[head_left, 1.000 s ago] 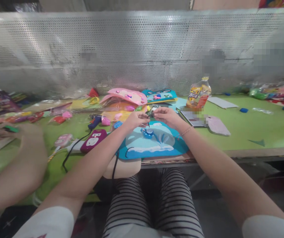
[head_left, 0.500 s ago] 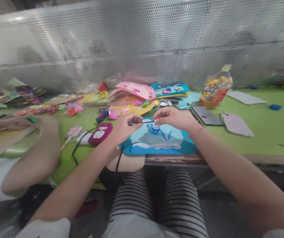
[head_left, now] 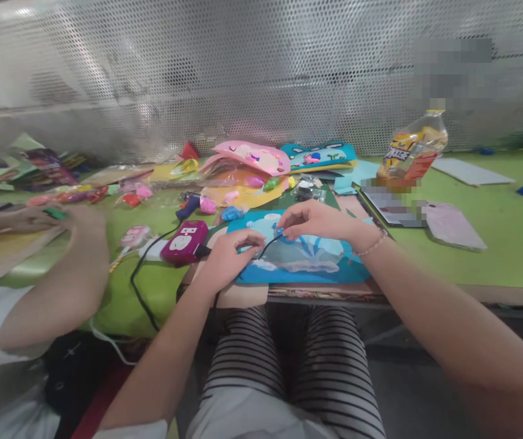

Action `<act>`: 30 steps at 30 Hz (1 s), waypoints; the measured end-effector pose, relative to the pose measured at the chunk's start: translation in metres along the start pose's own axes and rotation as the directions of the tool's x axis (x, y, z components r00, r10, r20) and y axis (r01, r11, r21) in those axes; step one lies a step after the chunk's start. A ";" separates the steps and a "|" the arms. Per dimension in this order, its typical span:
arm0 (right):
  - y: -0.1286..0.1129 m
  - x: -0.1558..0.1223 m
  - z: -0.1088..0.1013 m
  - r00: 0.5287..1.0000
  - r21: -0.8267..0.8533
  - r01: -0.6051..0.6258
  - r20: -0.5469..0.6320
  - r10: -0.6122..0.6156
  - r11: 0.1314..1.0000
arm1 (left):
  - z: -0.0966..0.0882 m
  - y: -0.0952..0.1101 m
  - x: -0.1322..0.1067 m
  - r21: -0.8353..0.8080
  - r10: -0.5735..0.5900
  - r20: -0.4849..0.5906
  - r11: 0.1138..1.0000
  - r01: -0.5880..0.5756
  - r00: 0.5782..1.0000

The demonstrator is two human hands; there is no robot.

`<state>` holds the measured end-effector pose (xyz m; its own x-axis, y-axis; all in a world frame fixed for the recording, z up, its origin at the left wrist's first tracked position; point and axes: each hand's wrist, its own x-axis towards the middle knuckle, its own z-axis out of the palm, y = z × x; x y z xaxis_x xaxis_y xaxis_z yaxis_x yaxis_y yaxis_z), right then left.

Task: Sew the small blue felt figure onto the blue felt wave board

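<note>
A thin black strand (head_left: 269, 245) stretches aslant over the blue picture card (head_left: 252, 275). My right hand (head_left: 309, 219) pinches its upper end beside a small blue modelled figure (head_left: 278, 231), which the fingers partly hide. At the lower end, the thumb and fingertips of my left hand (head_left: 236, 253) close on the strand. The card lies flat at the table edge and carries pale blue leaf shapes (head_left: 314, 249) and whitish strips along its bottom. Whether the strand is clay or cord, I cannot tell.
A magenta socket box (head_left: 187, 244) with a black cable stands to the left, near a blue glue gun (head_left: 188, 208). Behind lie a pink card (head_left: 270, 160), a teal card (head_left: 350, 152) and a blue lump (head_left: 233, 213). At right are a bottle (head_left: 414, 149) and phone (head_left: 456, 225). A co-worker's arm (head_left: 78, 268) is at left.
The strand has gone from level near the card's top to slanting lower down. My left hand has dropped towards me, while my right stays near the blue figure. The view has shifted slightly.
</note>
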<state>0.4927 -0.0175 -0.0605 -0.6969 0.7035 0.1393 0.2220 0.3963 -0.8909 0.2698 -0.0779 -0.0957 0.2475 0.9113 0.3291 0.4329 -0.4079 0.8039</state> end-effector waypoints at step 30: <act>0.000 0.004 0.009 0.998 0.096 -0.008 -0.066 0.014 0.995 | 0.004 -0.002 0.001 0.086 -0.026 0.076 0.996 0.020 0.997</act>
<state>0.4837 -0.0205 -0.0635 -0.6468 0.7467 0.1551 0.1612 0.3327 -0.9292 0.2726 -0.0765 -0.0985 0.3013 0.9148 0.2690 0.5111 -0.3931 0.7644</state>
